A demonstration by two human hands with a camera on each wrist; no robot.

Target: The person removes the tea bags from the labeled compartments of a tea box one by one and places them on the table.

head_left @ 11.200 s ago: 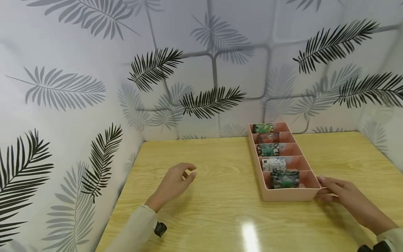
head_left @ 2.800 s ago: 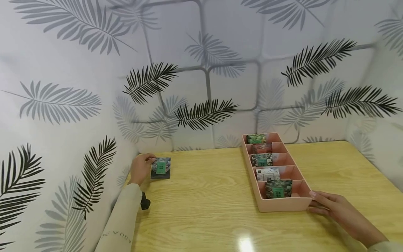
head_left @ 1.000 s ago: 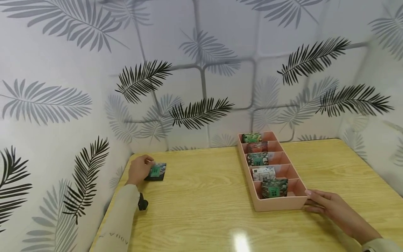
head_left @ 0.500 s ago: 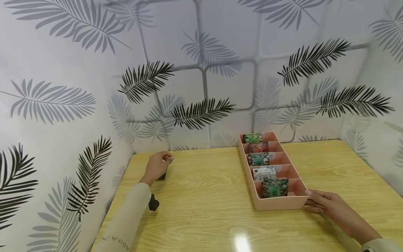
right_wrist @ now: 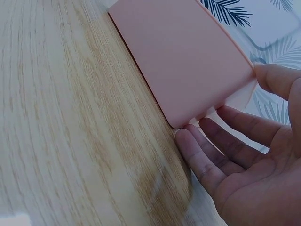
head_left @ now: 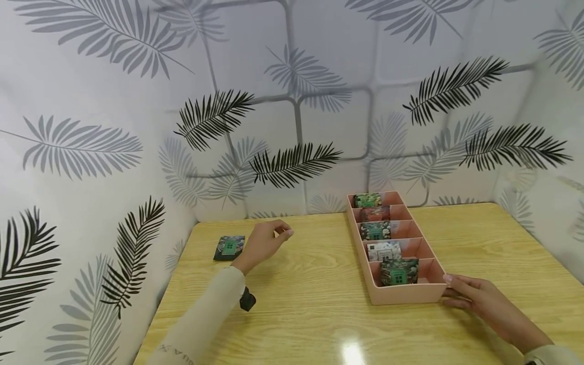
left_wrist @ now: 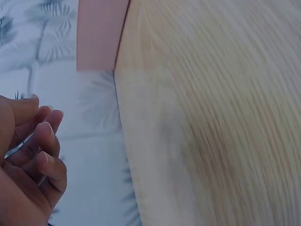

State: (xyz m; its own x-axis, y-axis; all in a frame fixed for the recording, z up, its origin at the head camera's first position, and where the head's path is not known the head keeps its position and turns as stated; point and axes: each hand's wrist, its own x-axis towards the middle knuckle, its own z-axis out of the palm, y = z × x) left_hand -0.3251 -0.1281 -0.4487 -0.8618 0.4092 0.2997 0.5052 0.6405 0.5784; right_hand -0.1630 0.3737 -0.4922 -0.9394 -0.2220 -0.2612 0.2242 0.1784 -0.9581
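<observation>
Wood table (head_left: 310, 309). Left hand (head_left: 263, 243) empty, fingers loosely curled, near sachet (head_left: 229, 247). Right hand (head_left: 480, 299) grips tray (head_left: 406, 295) corner; light, steady hold should prevent skidding.

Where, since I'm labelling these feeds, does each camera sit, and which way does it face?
Head: worn on the head, facing forward and down at table, tray, packets and wall; left hand, right hand and sleeves show.
Left wrist: worn there, facing across the table toward the tray and wall; part of the left hand shows at the picture's left.
Right wrist: worn there, facing the tray and table; the right hand shows, gripping a corner.
Shared: head and right wrist both show the right hand on the tray's corner.
</observation>
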